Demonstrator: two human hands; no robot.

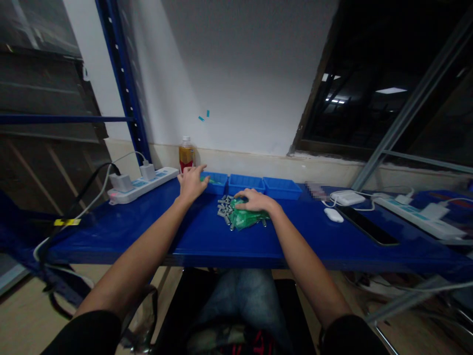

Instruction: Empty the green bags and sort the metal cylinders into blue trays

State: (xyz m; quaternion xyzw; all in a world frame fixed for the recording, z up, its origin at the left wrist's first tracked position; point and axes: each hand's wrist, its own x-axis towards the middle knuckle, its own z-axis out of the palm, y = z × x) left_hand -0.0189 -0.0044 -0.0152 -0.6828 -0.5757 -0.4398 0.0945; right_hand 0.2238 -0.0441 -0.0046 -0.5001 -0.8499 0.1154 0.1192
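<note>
My left hand [192, 183] is held over the left end of the left blue bin [220, 185], its fingers spread and nothing visible in them. Something green shows inside that bin, partly hidden by the hand. My right hand [255, 201] lies on a crumpled green plastic bag [244, 220], its thumb and fingers curved around part of it. Beside and partly under the bag is a loose pile of small silver metal cylinders [223, 211] on the blue table [207, 241]. Their exact kind is too small to make out.
A middle blue bin [246, 184] and a right blue bin [283, 188] stand along the wall. Behind my left hand is a drink bottle [186, 154]. Left lies a power strip [155, 180]; right are a phone [367, 226], a white earbud case [333, 215] and another power strip [417, 217].
</note>
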